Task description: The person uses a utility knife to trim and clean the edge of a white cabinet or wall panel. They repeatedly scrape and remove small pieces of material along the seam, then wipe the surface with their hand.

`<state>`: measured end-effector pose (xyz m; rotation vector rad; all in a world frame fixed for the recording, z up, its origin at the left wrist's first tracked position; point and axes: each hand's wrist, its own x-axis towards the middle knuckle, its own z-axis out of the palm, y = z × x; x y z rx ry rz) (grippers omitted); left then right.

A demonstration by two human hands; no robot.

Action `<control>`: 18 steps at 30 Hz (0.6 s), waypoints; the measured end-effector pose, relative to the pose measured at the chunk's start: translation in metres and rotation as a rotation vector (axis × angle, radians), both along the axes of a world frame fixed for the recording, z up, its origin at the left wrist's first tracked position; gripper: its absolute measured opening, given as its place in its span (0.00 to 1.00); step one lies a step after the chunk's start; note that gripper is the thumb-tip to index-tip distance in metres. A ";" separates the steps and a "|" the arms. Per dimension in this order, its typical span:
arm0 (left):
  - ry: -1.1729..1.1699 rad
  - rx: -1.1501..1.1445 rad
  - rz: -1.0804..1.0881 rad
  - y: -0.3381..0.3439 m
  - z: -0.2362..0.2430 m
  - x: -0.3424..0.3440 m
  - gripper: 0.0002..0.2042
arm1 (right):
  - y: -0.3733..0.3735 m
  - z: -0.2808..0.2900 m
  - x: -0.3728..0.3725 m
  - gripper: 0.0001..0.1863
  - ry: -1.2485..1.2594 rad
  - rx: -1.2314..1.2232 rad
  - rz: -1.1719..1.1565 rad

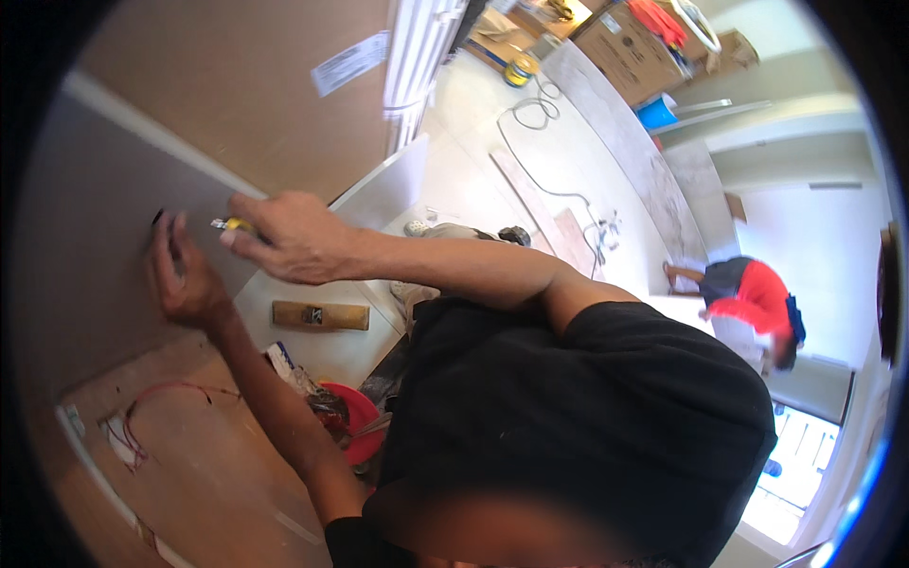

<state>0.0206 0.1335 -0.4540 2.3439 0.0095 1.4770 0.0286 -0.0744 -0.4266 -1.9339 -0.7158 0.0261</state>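
Observation:
At the far left, my left hand [187, 276] is against a grey-brown panel [90, 227]. Its fingers are pinched together around a small dark tip [158, 217], too small to make out. Just to the right, my right hand [295, 239] is closed around a small yellow tool [234, 225] with a silvery end pointing at the panel. The tool's kind is unclear, since the fingers cover most of it. Both bare forearms reach leftward from black sleeves.
Below my hands lie a tan block-shaped thing [341, 316] and a red bucket [358, 428] with tools. Red wires [156, 386] show at lower left. Cable [530, 163], planks [527, 196], a yellow tin [521, 69] and boxes [615, 52] are farther off. A red-shirted person [757, 298] bends at right.

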 end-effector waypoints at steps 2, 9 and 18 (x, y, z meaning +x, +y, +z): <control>0.116 0.000 0.054 -0.002 0.006 -0.008 0.09 | -0.006 0.001 0.000 0.26 0.011 -0.007 0.002; 0.132 -0.122 0.085 0.001 -0.007 0.005 0.14 | -0.014 -0.002 0.000 0.28 0.066 -0.022 -0.023; 0.062 -0.057 0.187 -0.015 0.028 -0.012 0.08 | -0.020 0.017 -0.007 0.22 0.185 0.047 0.048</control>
